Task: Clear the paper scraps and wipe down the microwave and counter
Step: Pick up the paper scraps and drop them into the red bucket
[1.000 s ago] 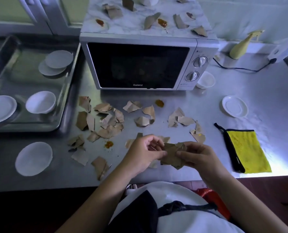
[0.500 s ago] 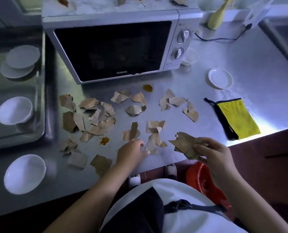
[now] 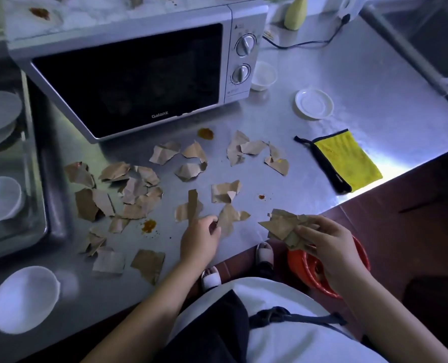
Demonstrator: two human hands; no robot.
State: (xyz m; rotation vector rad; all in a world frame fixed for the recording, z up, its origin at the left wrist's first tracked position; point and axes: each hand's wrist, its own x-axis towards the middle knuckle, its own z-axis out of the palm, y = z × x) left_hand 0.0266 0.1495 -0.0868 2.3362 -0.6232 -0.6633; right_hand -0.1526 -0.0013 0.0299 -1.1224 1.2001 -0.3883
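two hands have split: left hand (image 3: 200, 238) now pinches a fresh scrap (image 3: 229, 218) on the worktop (image 3: 309, 179), fingers (image 3: 208, 221) curled; right hand (image 3: 330, 244) at its 3 o'clock grips the gathered bundle (image 3: 280, 226) by the red bin (image 3: 298, 271). most scraps remain, wiping unstarted.

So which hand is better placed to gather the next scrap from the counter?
Left hand: its fingers pinch the edge of a loose scrap on the counter. The right hand grips a bundle of scraps near the red bin.
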